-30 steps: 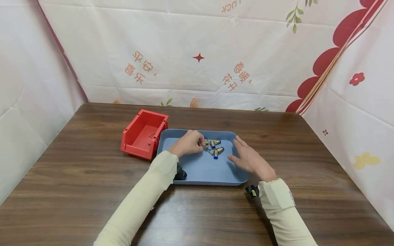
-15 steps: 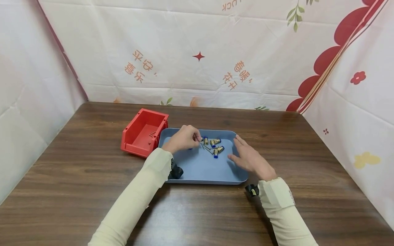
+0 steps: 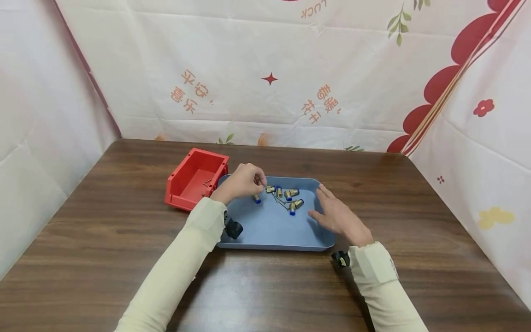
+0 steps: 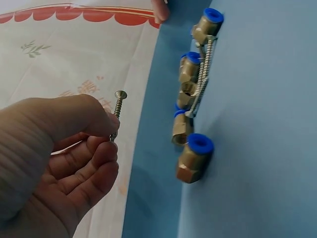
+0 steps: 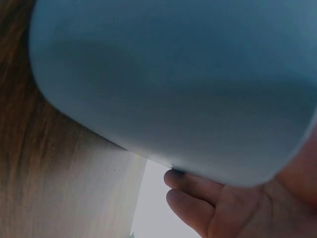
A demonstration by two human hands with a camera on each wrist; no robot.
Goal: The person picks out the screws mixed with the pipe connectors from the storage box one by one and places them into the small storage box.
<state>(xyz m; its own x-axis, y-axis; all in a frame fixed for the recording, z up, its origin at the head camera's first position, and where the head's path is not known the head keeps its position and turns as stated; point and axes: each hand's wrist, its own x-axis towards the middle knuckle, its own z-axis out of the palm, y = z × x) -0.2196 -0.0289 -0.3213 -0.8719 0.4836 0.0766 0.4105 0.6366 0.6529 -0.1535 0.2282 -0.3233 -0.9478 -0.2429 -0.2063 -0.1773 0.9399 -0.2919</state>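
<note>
My left hand (image 3: 242, 181) pinches a screw (image 4: 118, 110) between thumb and fingertips, its flat head upward in the left wrist view. The hand is over the left part of the blue tray (image 3: 274, 235). In the tray lie several brass fittings with blue collars, one fitting (image 4: 194, 157) nearest the left wrist camera, and several loose screws (image 4: 202, 77) among them. My right hand (image 3: 338, 216) rests at the tray's right side with fingers straight, and in the right wrist view its fingers (image 5: 193, 206) lie along the outside of the tray's rim.
A red bin (image 3: 195, 182) stands against the tray's left side, with a few screws (image 3: 207, 182) inside. All of it sits on a brown wooden table (image 3: 103, 221). A printed white cloth (image 3: 249, 55) hangs behind the table and at both sides.
My left hand has lifted away from the pile of fittings and moved left toward the red bin, carrying the screw. The right hand stays at the tray's edge.
</note>
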